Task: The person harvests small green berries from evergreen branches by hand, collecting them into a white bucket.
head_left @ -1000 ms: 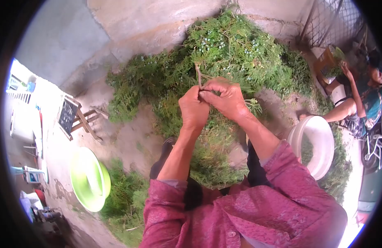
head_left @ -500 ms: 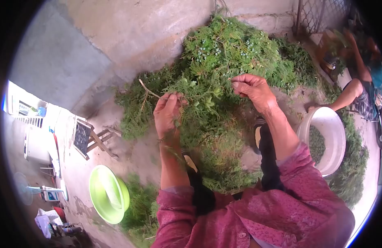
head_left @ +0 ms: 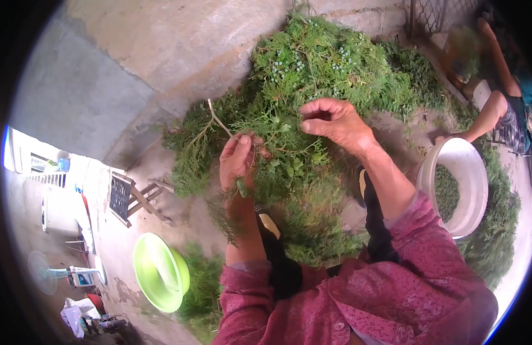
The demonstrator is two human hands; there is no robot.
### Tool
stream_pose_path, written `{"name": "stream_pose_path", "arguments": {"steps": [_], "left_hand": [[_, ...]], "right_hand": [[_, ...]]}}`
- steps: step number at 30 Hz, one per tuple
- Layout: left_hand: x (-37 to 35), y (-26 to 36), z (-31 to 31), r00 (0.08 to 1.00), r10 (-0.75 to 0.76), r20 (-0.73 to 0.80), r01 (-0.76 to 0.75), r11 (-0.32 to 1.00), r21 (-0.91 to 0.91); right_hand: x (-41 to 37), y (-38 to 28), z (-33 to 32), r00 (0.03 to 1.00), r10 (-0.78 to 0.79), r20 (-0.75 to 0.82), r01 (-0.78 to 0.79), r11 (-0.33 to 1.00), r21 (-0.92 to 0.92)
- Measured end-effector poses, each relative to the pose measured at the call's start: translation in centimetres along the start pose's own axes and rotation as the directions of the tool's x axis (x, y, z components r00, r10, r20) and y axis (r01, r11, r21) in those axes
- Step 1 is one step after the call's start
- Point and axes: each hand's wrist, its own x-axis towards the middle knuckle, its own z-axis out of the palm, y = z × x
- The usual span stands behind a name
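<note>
In my left hand (head_left: 237,158) is a green sprig (head_left: 280,144) with a bare woody stem (head_left: 217,118) sticking up past the fingers; small leafy bits hang below the wrist. My right hand (head_left: 335,123) hovers just right of the sprig's top, thumb and forefinger apart, with nothing visible between them. Behind both hands rises a large heap of green branches (head_left: 335,63) dotted with pale blue-green berries. More loose greenery (head_left: 312,218) lies on the ground between my feet.
A white tub (head_left: 479,190) with green pieces inside stands at the right. At the lower left are a lime-green basin (head_left: 157,273) and a small folding stool (head_left: 136,198). Another person's bare leg (head_left: 487,118) shows at the upper right. A wall (head_left: 180,40) rises behind.
My right hand has shifted left, nearer the sprig, and its thumb and forefinger have parted. My left hand has tilted the sprig, so its bare stem points more upright.
</note>
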Motion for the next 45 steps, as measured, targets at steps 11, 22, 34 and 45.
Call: {"name": "stream_pose_path", "arguments": {"steps": [11,22,34,45], "left_hand": [[-0.9,0.2,0.0,0.996,-0.010,-0.088,0.013,0.999,0.032],[-2.4,1.7,-2.2,0.980,0.116,-0.164,-0.145,0.974,-0.174],[-2.7,1.5,-1.5,0.999,0.005,0.045,0.013,0.921,-0.390],[-2.4,0.4,-5.1,0.990,0.107,-0.097,-0.129,0.957,-0.260]], "right_hand": [[0.1,1.1,3.1,0.989,-0.041,0.143,0.044,0.999,-0.021],[-0.5,-0.5,1.7,0.864,0.266,0.428,-0.484,0.676,0.556],[-0.6,1.8,5.2,0.806,0.361,0.470,-0.499,0.840,0.212],[-2.0,-0.1,6.0,0.731,0.406,0.548,-0.303,0.913,-0.272]]}}
